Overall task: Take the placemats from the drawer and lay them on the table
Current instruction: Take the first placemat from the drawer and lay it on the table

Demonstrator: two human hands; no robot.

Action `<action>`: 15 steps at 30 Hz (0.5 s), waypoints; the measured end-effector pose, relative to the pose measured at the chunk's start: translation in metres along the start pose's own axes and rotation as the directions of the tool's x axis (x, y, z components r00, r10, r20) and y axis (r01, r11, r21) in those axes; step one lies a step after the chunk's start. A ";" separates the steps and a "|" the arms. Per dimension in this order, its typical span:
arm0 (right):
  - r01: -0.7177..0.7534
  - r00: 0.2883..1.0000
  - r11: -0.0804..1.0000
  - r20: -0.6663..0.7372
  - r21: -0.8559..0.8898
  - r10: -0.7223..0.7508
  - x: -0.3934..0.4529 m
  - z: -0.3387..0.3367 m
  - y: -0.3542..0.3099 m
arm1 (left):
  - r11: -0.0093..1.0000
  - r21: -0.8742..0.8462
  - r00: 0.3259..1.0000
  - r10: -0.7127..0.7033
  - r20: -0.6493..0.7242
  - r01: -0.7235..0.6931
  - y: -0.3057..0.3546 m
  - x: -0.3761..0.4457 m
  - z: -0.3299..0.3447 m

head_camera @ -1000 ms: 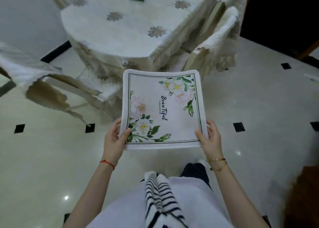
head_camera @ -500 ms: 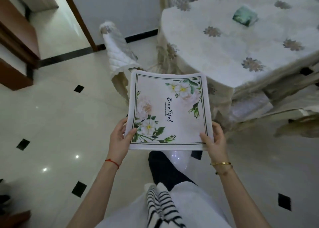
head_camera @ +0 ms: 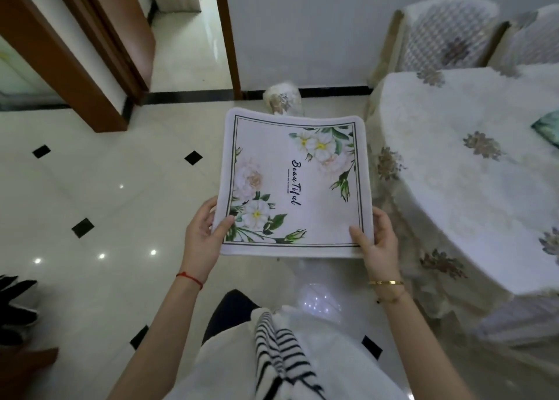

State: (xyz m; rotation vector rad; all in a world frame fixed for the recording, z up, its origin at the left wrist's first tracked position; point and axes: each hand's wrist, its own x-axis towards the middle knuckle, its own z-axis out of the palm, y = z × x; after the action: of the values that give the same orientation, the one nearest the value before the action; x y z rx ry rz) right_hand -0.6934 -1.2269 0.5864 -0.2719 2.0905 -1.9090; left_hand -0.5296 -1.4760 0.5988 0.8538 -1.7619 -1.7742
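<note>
Both hands carry a floral placemat (head_camera: 298,185) flat over the floor, w/ the table (head_camera: 472,169) just to the right. Left hand (head_camera: 203,241) and right hand (head_camera: 374,242) each pinch a near corner, thumbs on top. Best approach: keep it level, swing right, lower the far edge first, then smooth flat.

Red string bracelet (head_camera: 190,279), gold bangles (head_camera: 386,283), maybe-striped scarf (head_camera: 281,354)

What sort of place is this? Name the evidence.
Probably a home dining room: a cloth-covered table, covered chairs against the wall, a tiled floor, and a floral placemat held in both hands.
</note>
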 end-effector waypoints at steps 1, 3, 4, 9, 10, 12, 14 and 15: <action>-0.004 1.000 1.000 0.010 -0.004 0.004 0.013 0.010 -0.002 | 1.000 -0.008 1.000 -0.007 -0.017 0.007 0.000 0.014 -0.004; 0.000 0.999 1.000 0.033 -0.015 0.000 0.040 0.033 -0.006 | 1.000 -0.026 0.999 -0.018 -0.047 0.017 0.001 0.042 -0.013; 0.005 0.999 1.000 0.042 -0.024 -0.004 0.053 0.046 -0.009 | 0.999 -0.036 0.998 -0.021 -0.060 0.019 0.001 0.057 -0.019; 0.024 0.997 1.000 0.079 -0.014 -0.022 0.124 0.125 -0.028 | 0.999 -0.047 0.997 -0.015 -0.079 0.012 0.005 0.150 -0.059; 0.030 0.995 0.999 0.092 -0.011 -0.029 0.137 0.143 -0.032 | 0.999 -0.042 0.997 -0.010 -0.079 0.007 0.007 0.170 -0.069; 0.043 0.994 0.999 0.104 -0.013 -0.042 0.165 0.181 -0.040 | 1.000 -0.026 0.997 0.001 -0.071 -0.003 0.011 0.212 -0.091; 0.036 0.995 0.999 0.094 -0.008 -0.035 0.192 0.221 -0.048 | 1.000 -0.002 0.998 0.000 -0.064 0.000 0.019 0.256 -0.115; 0.039 0.996 0.999 0.085 0.001 -0.039 0.205 0.241 -0.052 | 1.000 0.010 0.998 0.001 -0.058 -0.001 0.023 0.278 -0.127</action>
State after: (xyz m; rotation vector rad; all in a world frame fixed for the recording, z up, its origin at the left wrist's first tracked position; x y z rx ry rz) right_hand -0.8062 -1.5264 0.6018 -0.3906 2.0447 -1.8846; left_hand -0.6286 -1.7665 0.6011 0.8991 -1.7349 -1.7241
